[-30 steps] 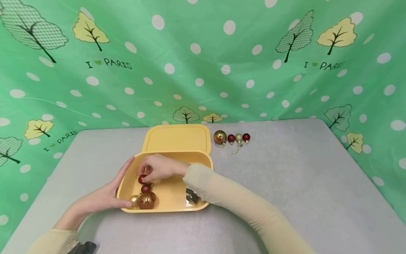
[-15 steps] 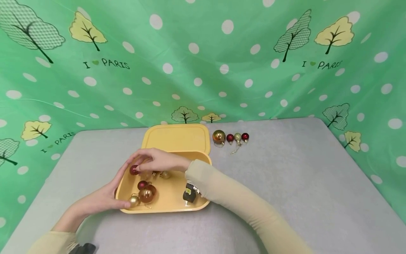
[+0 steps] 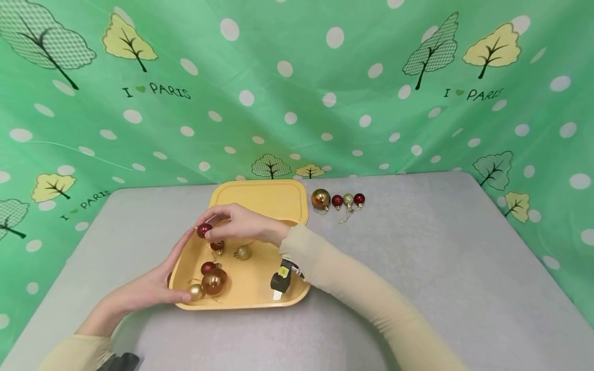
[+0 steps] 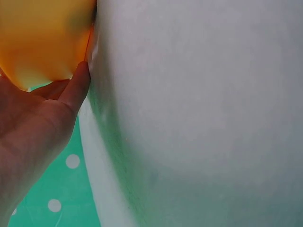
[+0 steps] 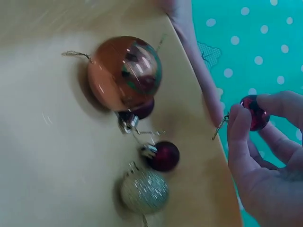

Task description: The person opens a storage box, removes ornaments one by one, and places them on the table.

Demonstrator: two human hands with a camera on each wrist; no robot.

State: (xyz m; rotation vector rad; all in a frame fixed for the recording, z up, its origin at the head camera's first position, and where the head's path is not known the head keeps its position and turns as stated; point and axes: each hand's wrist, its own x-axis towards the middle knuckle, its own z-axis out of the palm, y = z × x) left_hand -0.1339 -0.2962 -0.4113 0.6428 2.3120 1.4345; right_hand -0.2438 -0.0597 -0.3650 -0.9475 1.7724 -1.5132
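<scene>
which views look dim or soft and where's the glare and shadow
Left wrist: dim, the yellow box soft, a green cast on the table; right wrist: bright glare on the large copper ball, shadow along its left edge; head: brighter, lettering on the green backdrop readable.

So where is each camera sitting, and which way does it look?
Head: on the person's head, facing forward and down at the yellow box and green backdrop; left hand, right hand and both sleeves show.
Left wrist: on that wrist, towards the yellow box and grey table; the left hand shows.
Right wrist: on that wrist, into the yellow box; right hand and part of the left hand show.
Head and right wrist share the red bauble the right hand pinches.
</scene>
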